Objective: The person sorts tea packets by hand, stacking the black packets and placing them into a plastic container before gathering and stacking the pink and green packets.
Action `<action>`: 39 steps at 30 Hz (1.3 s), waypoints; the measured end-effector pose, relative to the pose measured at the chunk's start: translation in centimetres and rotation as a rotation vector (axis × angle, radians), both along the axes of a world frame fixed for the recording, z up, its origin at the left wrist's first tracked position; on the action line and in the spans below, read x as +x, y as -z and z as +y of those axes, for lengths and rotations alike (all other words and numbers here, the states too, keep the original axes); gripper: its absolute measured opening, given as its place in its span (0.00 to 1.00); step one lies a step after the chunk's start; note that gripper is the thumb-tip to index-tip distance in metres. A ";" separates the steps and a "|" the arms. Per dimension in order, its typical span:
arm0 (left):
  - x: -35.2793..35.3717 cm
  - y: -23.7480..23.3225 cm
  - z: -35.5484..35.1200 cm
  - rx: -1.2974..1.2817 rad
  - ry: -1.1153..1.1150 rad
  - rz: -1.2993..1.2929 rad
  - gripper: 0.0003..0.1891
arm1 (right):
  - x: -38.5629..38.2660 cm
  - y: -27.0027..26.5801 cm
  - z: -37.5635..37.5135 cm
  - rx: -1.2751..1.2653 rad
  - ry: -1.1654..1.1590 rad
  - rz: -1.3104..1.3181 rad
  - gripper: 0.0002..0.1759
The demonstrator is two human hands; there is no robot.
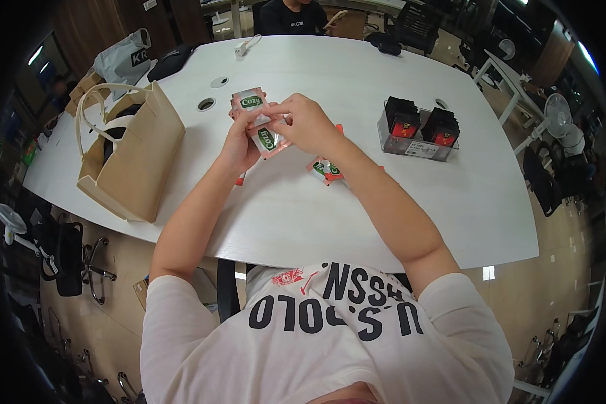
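Note:
Both hands are raised over the white table (283, 215), close together near its middle. My left hand (239, 145) is closed on small red-and-white packets with a green "Cozy" label; one packet (266, 139) shows below its fingers. Another Cozy packet (250, 101) shows just above the fingertips. My right hand (304, 122) touches the packets from the right, its fingers bent and pressed together; what exactly they pinch is hidden. More Cozy packets (325, 169) lie on the table beneath my right forearm, which partly covers them.
A beige tote bag (145, 161) stands at the left, with a grey bag (122, 64) and black pouch (171, 62) behind it. At the right sits a clear tray (421, 149) of black-and-red packets. A white adapter (241, 48) and a seated person (292, 19) are at the far side.

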State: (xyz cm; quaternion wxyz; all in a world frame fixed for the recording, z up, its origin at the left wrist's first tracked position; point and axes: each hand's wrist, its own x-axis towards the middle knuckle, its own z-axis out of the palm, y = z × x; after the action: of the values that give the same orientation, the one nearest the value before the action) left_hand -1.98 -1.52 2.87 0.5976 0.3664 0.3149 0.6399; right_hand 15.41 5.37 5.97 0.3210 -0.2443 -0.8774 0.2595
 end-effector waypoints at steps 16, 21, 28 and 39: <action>0.7 1.0 0.4 0.158 -0.077 0.035 0.19 | 1.2 -1.7 1.1 -0.591 -0.032 0.533 0.20; 1.2 1.1 0.4 0.138 -0.009 -0.053 0.20 | 0.1 -0.2 1.1 -0.363 0.173 0.243 0.24; 1.5 0.2 0.3 -0.021 0.007 0.067 0.28 | 3.4 -0.1 3.3 -0.356 0.007 -0.489 0.34; 0.9 0.6 1.0 -0.072 -0.058 0.002 0.27 | 3.7 1.1 3.1 -0.234 -0.046 -1.005 0.20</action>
State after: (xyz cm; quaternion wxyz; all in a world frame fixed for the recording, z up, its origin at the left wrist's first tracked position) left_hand -1.08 -0.48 2.25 0.5913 0.3360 0.3488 0.6448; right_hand 19.11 8.46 4.89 -0.1753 -0.3539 -0.8935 0.2135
